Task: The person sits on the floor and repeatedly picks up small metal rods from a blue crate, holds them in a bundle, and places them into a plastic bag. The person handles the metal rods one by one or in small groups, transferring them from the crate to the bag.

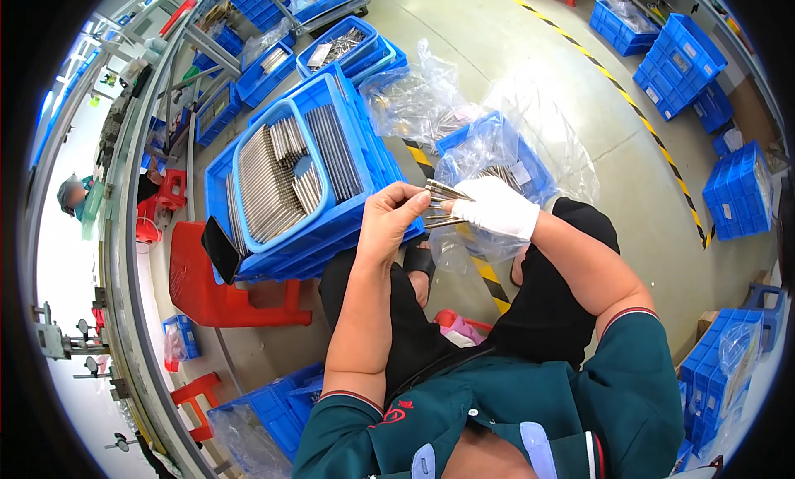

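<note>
Several thin metal rods [445, 192] are fanned out between my two hands in front of my knees. My right hand [501, 209], in a white glove, is closed around them, their ends sticking out toward the left. My bare left hand [389, 222] pinches at those ends with thumb and forefinger. To the left, a light-blue tray [294, 231] holds rows of similar rods [269, 189] and rests on a blue crate [364, 199]. Beyond my right hand stands a blue crate [540, 171] with a clear plastic bag [476, 139] and more rods.
A red stool [224, 280] stands beside the stacked crates, with a dark phone-like slab [222, 251] above it. Blue crates [737, 193] line the right side. Yellow-black tape [617, 86] crosses the floor. Another person [74, 196] is far left, beyond a metal-framed bench [124, 255].
</note>
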`<state>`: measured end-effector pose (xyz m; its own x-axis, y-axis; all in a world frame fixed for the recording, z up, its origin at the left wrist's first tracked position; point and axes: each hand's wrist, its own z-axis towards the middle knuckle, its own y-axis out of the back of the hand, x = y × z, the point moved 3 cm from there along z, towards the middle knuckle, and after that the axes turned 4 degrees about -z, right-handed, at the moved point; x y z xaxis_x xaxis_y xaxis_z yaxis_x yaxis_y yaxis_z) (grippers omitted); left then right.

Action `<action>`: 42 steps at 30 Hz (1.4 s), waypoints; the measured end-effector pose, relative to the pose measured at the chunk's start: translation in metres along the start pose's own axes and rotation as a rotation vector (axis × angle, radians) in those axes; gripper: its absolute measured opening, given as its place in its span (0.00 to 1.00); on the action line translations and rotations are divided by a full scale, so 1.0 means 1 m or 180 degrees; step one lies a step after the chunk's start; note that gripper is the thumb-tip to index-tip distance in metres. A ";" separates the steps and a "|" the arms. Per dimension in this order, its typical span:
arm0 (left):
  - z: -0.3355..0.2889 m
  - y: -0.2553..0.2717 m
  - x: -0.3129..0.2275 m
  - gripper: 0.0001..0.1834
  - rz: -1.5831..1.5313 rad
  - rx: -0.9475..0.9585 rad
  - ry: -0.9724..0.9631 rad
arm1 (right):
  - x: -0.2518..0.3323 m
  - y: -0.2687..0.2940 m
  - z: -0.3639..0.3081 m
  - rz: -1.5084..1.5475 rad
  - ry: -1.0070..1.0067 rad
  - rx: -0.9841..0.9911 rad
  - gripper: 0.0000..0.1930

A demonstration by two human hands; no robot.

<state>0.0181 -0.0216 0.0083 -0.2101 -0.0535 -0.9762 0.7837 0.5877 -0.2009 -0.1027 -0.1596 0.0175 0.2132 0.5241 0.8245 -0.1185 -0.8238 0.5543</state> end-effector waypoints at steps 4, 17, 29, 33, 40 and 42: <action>0.000 0.003 0.002 0.08 0.0069 0.0033 0.0047 | 0.000 -0.001 -0.001 0.0008 0.0000 -0.0034 0.21; 0.003 0.003 0.012 0.08 -0.0608 -0.0044 0.0173 | 0.001 0.003 0.000 0.0105 -0.0117 0.0030 0.23; 0.002 -0.009 0.030 0.05 -0.1277 -0.0197 0.0112 | -0.008 -0.004 0.002 0.0252 -0.0170 -0.0162 0.18; -0.001 -0.013 0.021 0.06 -0.0839 -0.0285 -0.0126 | -0.009 -0.002 0.003 0.0461 -0.0299 -0.0009 0.19; -0.001 -0.001 0.010 0.06 0.0010 -0.0519 -0.0407 | -0.014 -0.002 0.004 0.0422 -0.0293 0.0178 0.21; 0.002 0.004 0.004 0.07 -0.0239 -0.0663 -0.0429 | -0.014 0.000 0.003 0.0453 -0.0320 0.0235 0.21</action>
<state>0.0212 -0.0212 0.0030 -0.1725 -0.2022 -0.9640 0.6285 0.7310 -0.2658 -0.1032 -0.1674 0.0054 0.2958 0.3800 0.8764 -0.0837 -0.9036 0.4200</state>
